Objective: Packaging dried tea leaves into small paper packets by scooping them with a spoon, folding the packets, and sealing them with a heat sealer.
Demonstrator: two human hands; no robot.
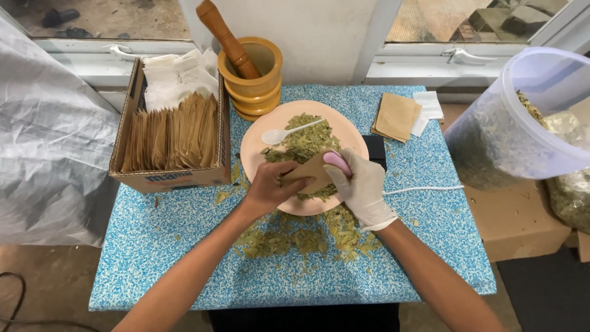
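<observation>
My bare left hand (270, 184) pinches a small brown paper pouch (310, 172) over a peach plate (255, 144) heaped with dried green leaves (304, 138). My right hand (362, 187), in a white glove, grips a pink-handled tool (338, 161) at the pouch's mouth; its working end is hidden. A white plastic spoon (283, 133) lies on the leaf pile at the plate's far side.
A cardboard box (126, 129) of brown and white pouches stands at the left. A wooden mortar and pestle (252, 74) sit behind the plate. Loose pouches (396, 115) lie at the right. Spilled leaves (295, 237) cover the blue speckled table (172, 258). A clear plastic tub (522, 117) of leaves stands far right.
</observation>
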